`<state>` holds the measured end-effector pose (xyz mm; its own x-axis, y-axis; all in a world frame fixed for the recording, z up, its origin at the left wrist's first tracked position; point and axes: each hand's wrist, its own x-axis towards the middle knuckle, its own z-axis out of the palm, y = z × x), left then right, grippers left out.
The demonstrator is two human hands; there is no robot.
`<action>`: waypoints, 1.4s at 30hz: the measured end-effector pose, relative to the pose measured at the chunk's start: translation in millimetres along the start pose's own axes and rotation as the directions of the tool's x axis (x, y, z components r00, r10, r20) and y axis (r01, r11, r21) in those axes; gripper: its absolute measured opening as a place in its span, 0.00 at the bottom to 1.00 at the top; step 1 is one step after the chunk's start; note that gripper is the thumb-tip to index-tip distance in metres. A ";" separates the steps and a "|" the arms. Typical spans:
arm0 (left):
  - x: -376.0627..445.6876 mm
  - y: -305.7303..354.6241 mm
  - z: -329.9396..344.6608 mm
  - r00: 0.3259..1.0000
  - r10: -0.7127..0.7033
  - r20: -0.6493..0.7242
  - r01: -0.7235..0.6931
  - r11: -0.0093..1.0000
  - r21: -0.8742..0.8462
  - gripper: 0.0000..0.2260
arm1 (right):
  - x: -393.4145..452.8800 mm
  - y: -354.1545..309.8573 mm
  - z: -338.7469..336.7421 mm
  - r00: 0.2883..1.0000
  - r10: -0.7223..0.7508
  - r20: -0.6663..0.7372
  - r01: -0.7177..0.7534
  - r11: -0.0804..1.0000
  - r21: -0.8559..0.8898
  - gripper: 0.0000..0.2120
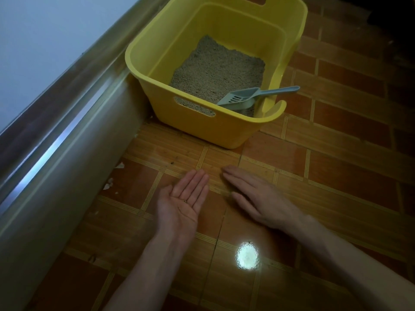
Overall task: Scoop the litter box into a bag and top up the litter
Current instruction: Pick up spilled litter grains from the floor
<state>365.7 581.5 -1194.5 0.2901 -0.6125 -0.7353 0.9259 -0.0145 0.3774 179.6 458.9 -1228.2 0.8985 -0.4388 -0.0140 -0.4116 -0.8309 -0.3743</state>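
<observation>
Two bare hands work the tiled floor near the yellow litter box: the right hand, fingers flat together, seemingly sweeps stray grains into the cupped, open left hand.

Dim room, orange-brown tiled floor with bright glare spot, metal rail along left.

You see the yellow litter box standing upright on the tiled floor, tucked close to the floor's left edge by the metal skirting. It is a deep tub with slot handles. Grey-beige litter covers its bottom unevenly, with bare plastic along the far wall. A grey-blue slotted scoop lies tilted inside, head on the litter, handle resting on the right rim notch.
</observation>
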 end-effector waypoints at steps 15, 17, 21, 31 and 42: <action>-0.9 -5.9 5.7 1.000 -0.022 0.014 0.021 0.999 0.035 0.24 | 46.8 105.1 -44.2 0.952 0.305 -0.024 -0.306 0.951 -0.042 0.31; -0.5 -4.6 3.2 1.000 -0.020 0.012 0.019 0.999 0.034 0.24 | 35.8 94.5 -42.7 0.964 0.264 -0.026 -0.264 0.964 -0.018 0.29; 1.5 -1.9 -0.7 1.000 -0.010 0.000 0.010 1.000 0.013 0.24 | 9.5 65.1 -28.4 0.986 0.161 0.036 -0.161 0.987 0.017 0.28; 1.0 -9.7 6.9 1.000 -0.018 0.003 0.017 0.999 0.033 0.24 | -23.2 1.8 -6.8 0.996 0.089 -0.023 -0.079 0.957 0.278 0.23; -0.7 -12.4 6.6 0.999 -0.027 0.023 0.026 1.000 0.009 0.24 | -29.4 14.6 -16.3 0.828 0.516 -0.219 -0.549 0.825 -0.132 0.17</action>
<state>352.4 576.9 -1194.9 0.2599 -0.6299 -0.7319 0.9310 -0.0378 0.3631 144.7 454.2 -1218.2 0.4982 -0.8671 -0.0020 -0.8533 -0.4898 -0.1788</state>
